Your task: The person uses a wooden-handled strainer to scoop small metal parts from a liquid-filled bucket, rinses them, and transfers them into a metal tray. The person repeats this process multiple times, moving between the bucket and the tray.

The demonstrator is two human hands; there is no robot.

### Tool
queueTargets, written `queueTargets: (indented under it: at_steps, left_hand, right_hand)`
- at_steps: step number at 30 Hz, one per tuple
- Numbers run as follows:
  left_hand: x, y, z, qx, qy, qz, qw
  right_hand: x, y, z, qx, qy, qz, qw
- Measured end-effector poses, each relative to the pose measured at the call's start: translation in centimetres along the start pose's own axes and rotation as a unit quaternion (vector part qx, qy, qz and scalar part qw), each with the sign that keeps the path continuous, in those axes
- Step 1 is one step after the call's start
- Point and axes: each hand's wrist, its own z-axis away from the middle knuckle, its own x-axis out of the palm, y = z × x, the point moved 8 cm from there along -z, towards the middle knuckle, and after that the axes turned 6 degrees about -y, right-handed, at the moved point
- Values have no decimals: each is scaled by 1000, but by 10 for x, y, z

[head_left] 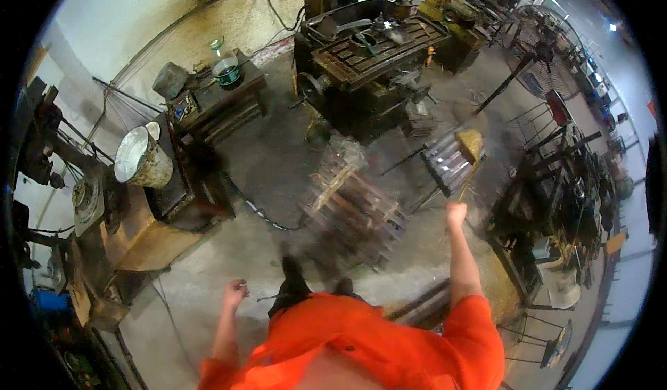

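Observation:
My right hand [456, 213] reaches forward, its fingers wrapped round the thin handle of a small broom. The broom's yellow, fan-shaped head [470, 144] is over the far right end of a slatted metal stand [450, 162]; whether it touches the slats I cannot tell. At my left side hangs my left hand [236, 292], low and apart from the benches. Its fingers are curled, with a tiny pale spot at them that is too small to name. Ahead of my feet lies a blurred wooden pallet [361, 209], with a crumpled clear wrapping [345, 152] at its far end.
A machine with a slotted table [379, 49] stands ahead. On the left are a metal bucket [144, 157] and a low bench [215, 108] with a green-based jar [226, 71]. A hose [267, 220] crosses the floor. A large fan [545, 53] and cluttered racks [556, 195] line the right.

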Motion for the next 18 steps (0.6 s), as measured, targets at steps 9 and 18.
queueTargets:
  at_steps: [9, 18]
  left_hand:
    - [-127, 37, -79, 10, 15, -10, 1000]
    - [-170, 55, -111, 0, 51, 3, 999]
  right_hand:
    - [128, -107, -24, -164, -197, 179, 950]
    - [252, -159, -69, -97, -343, 276, 892]
